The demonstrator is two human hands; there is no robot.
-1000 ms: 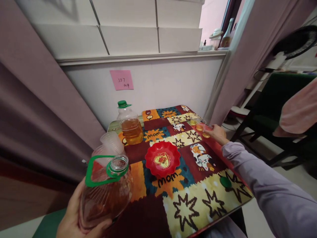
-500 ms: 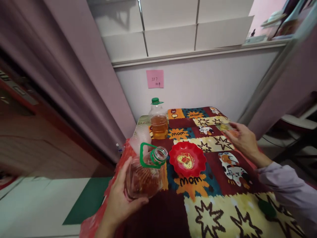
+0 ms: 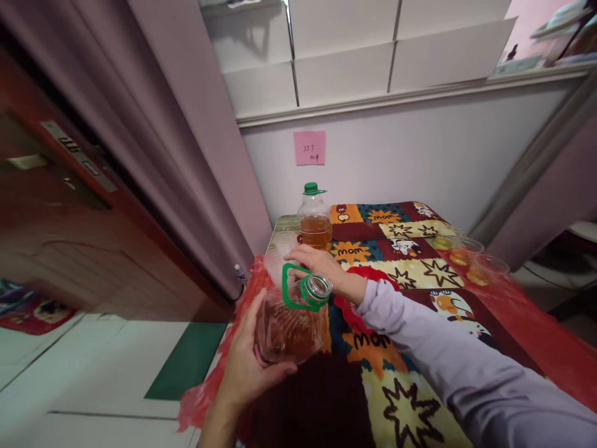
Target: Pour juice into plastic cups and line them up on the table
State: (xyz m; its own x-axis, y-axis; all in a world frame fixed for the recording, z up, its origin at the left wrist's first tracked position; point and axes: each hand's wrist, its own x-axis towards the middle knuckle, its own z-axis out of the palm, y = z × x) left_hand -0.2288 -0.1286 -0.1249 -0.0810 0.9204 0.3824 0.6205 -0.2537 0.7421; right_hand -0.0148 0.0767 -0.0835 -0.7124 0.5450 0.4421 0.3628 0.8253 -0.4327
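My left hand (image 3: 249,358) is wrapped round the lower side of a large clear plastic bottle (image 3: 291,333) with a green handle and amber liquid inside. Its uncapped mouth tilts to the right. Behind that handle, my right hand (image 3: 319,266) reaches across the table, fingers stretched out at a stack of translucent plastic cups (image 3: 275,258). Whether the fingertips touch the cups is hard to make out. The right forearm partly covers a red scalloped plate (image 3: 368,272). Several clear cups (image 3: 487,269) with yellowish contents stand at the table's right side.
A second bottle (image 3: 314,227) of amber liquid, with a green cap, stands at the back near the wall. A patterned mat (image 3: 405,398) covers the table over a red plastic sheet (image 3: 536,323). A pink note (image 3: 309,148) is stuck on the wall.
My right hand has left the cup at the right edge and moved left, behind the bottle, to the cup stack. My left hand still holds the bottle. The view has shifted slightly.
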